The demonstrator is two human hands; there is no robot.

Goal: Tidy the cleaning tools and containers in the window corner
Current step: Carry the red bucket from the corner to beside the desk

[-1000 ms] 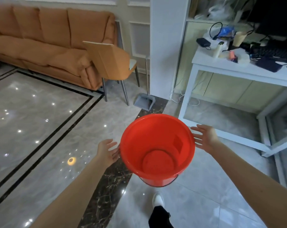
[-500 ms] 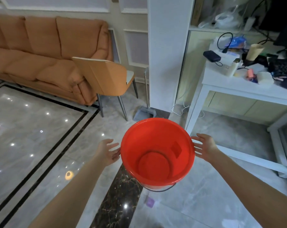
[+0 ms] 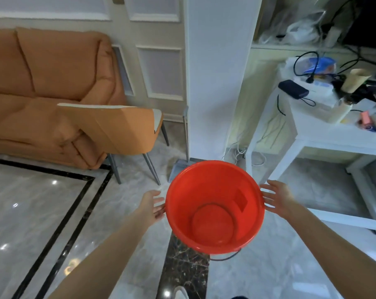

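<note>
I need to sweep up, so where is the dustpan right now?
In the head view the dustpan stands on the floor at the foot of the white pillar, just beyond the red bucket and right of the orange chair.

A home living room: orange sofa [image 3: 42, 93] and chair [image 3: 118, 130] on polished marble floor [image 3: 32, 212], panelled wall [image 3: 157, 39], white desk [image 3: 325, 134] cluttered with cables and gadgets.

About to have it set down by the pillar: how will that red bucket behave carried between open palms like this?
The red bucket looks empty, so probably light. Its glossy plastic wall may slip, since the left hand and right hand press flat on its sides rather than curling around it. The wire handle hanging below would likely give a surer grip.
</note>
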